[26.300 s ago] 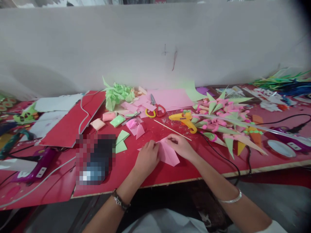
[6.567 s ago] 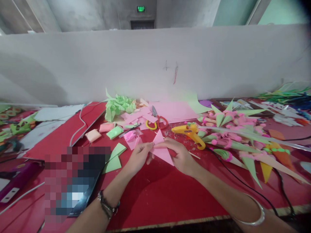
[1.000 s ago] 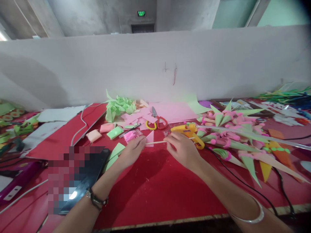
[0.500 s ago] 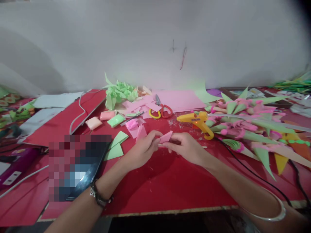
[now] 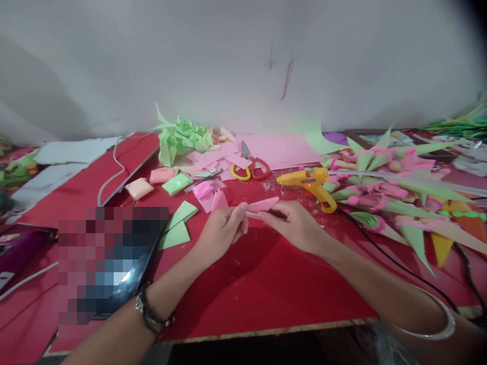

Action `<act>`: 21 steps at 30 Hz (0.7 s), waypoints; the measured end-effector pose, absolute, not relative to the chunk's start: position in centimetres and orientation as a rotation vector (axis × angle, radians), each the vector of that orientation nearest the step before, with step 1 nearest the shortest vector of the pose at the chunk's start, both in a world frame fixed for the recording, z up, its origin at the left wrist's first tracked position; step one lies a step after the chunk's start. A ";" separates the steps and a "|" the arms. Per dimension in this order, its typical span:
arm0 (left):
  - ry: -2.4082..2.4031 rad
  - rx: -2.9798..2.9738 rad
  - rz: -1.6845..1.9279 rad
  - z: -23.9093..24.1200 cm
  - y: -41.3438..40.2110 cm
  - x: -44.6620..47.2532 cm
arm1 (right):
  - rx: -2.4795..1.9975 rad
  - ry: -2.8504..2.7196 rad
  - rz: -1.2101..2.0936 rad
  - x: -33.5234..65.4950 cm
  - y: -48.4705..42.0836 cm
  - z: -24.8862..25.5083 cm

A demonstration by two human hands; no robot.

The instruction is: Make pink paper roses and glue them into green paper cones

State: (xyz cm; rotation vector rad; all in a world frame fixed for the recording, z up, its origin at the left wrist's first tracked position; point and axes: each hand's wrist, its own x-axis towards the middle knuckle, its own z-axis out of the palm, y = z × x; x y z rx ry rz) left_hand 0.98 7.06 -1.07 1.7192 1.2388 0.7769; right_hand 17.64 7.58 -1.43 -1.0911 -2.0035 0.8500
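Both my hands meet over the middle of the red table (image 5: 266, 294). My left hand (image 5: 220, 230) and my right hand (image 5: 294, 225) pinch a small pink paper piece (image 5: 264, 205) that is rolled round a thin wooden stick. The paper forms a narrow pointed cone lying almost level, its tip toward the right. The fingers of both hands are closed on it. A yellow glue gun (image 5: 310, 183) lies just behind my right hand, its black cord running right.
Scissors with yellow and red handles (image 5: 249, 167) lie on pink paper sheets (image 5: 281, 149) at the back. Crumpled green paper (image 5: 182, 139), green triangles (image 5: 177, 225), a dark phone (image 5: 125, 284) at left, and a pile of pink and green paper cones (image 5: 384, 187) at right.
The pink paper has been rolled tighter round the stick into a longer, flatter cone. My hands have stayed together at the table's middle; the view has shifted slightly down.
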 end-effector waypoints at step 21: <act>1.180 1.468 0.810 -1.4 7.5 1.2 | -1.316 -2.460 0.115 17.2 7.6 -0.6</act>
